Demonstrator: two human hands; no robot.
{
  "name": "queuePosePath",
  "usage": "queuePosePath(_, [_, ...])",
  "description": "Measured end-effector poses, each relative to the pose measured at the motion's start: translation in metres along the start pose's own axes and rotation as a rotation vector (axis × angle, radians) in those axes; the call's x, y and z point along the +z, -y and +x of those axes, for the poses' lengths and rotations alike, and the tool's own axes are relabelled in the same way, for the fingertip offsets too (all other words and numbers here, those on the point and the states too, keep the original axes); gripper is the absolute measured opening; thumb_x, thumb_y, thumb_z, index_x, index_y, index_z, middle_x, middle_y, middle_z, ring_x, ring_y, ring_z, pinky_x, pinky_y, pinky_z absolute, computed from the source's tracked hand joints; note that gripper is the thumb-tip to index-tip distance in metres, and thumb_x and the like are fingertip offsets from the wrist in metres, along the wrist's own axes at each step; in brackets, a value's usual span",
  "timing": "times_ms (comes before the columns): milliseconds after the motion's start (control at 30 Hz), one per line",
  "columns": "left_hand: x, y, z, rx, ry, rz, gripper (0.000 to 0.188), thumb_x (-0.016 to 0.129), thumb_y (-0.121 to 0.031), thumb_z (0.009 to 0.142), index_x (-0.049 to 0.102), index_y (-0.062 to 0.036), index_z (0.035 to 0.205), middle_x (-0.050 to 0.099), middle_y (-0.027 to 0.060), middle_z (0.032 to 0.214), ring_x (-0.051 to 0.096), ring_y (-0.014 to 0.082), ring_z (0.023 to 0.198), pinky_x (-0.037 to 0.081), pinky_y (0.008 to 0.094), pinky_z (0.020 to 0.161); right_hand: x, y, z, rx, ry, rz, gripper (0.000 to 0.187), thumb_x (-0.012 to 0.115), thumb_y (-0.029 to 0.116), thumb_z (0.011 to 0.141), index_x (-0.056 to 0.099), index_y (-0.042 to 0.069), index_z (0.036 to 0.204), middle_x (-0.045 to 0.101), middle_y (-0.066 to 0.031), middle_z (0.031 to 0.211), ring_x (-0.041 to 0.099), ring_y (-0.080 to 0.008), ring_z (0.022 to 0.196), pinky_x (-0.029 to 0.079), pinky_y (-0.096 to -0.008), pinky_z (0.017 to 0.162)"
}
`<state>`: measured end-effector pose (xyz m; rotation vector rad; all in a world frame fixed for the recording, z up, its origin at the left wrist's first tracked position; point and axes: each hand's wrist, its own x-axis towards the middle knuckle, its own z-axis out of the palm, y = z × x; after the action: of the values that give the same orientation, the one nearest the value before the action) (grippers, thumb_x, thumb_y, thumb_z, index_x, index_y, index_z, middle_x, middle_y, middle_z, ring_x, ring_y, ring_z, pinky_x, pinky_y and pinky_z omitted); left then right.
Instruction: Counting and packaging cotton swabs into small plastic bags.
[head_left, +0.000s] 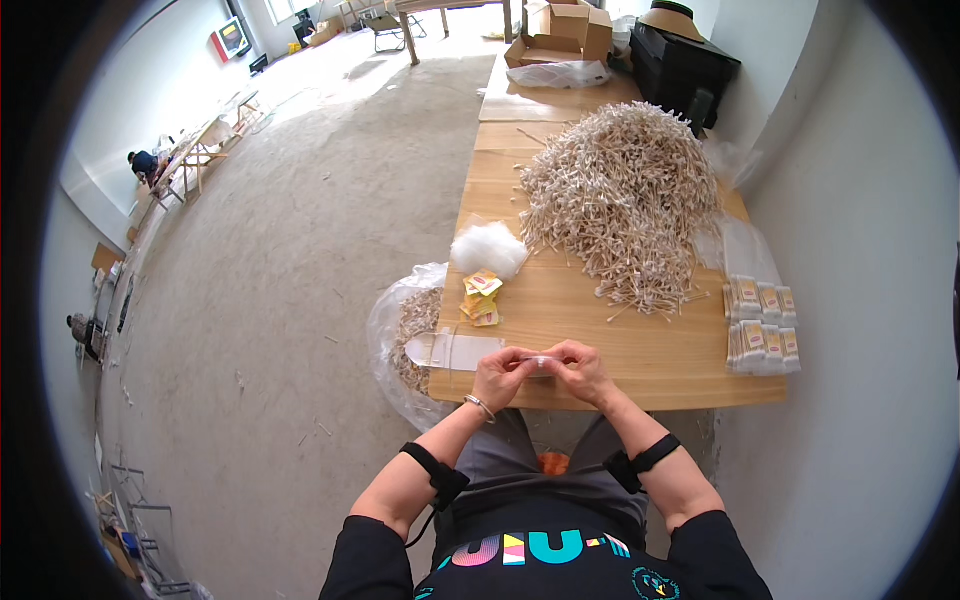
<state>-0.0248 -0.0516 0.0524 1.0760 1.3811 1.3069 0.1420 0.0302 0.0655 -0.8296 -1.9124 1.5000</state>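
Both hands are at the near edge of the table (640, 365), closer to its left corner. Left hand (503, 376) and right hand (583, 374) pinch a small clear-whitish piece (541, 361) between thumbs and fingertips (too tiny to tell what exactly). White holder (468, 352) lies just left, yellow cards (481, 300) along the left edge, small packs (762, 330) by the near right corner.
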Motion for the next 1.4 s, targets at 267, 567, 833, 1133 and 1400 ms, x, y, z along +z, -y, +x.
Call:
queuePosePath(267, [0.005,0.001,0.005,-0.06,-0.057,-0.052,0.012,0.062,-0.012,0.086,0.062,0.0003,0.087,0.062,-0.0008,0.076,0.052,0.0028,0.066,0.041,0.0183,0.056,-0.001,-0.005,0.006,0.151,0.03,0.152,0.011,0.063,0.013,0.083,0.064,0.002,0.082,0.062,-0.0006,0.077,0.055,-0.0069,0.074,0.046,-0.0237,0.068])
queuePosePath(567, [0.002,0.008,0.011,-0.262,0.025,-0.563,0.009,0.062,-0.01,0.085,0.061,-0.0016,0.088,0.06,-0.0016,0.079,0.052,0.0029,0.073,0.041,0.0171,0.067,-0.008,-0.01,0.012,0.345,0.112,0.483,0.006,0.065,0.011,0.082,0.062,0.006,0.079,0.057,0.0047,0.073,0.048,-0.003,0.069,0.041,-0.0197,0.064])
queuePosePath(833, [0.003,0.012,-0.001,0.081,0.035,-0.186,0.011,0.061,-0.008,0.087,0.062,-0.0005,0.096,0.067,0.0048,0.093,0.06,0.007,0.085,0.048,0.0225,0.073,-0.006,-0.005,0.0,-0.159,0.018,0.01,0.002,0.064,0.006,0.083,0.063,0.004,0.083,0.061,-0.0012,0.077,0.055,-0.0087,0.071,0.044,-0.0225,0.064])
queuePosePath(1133, [0.0,-0.014,-0.01,0.645,-0.147,0.648,0.017,0.064,-0.001,0.078,0.067,-0.0061,0.093,0.067,0.01,0.098,0.065,0.026,0.088,0.053,0.0317,0.077,-0.004,0.007,-0.009,-0.633,-0.16,-0.725,0.019,0.06,0.003,0.074,0.063,0.01,0.092,0.062,-0.0068,0.084,0.062,-0.0232,0.076,0.05,-0.0345,0.067])
queuePosePath(1400, [-0.002,-0.015,-0.009,0.78,-0.149,0.824,0.025,0.062,0.0,0.074,0.066,-0.0095,0.097,0.067,0.0075,0.102,0.064,0.0224,0.096,0.053,0.0323,0.08,-0.001,0.009,-0.012,-0.73,-0.23,-0.847,0.025,0.06,0.004,0.072,0.061,0.01,0.096,0.061,-0.005,0.092,0.061,-0.0214,0.079,0.05,-0.0346,0.071])
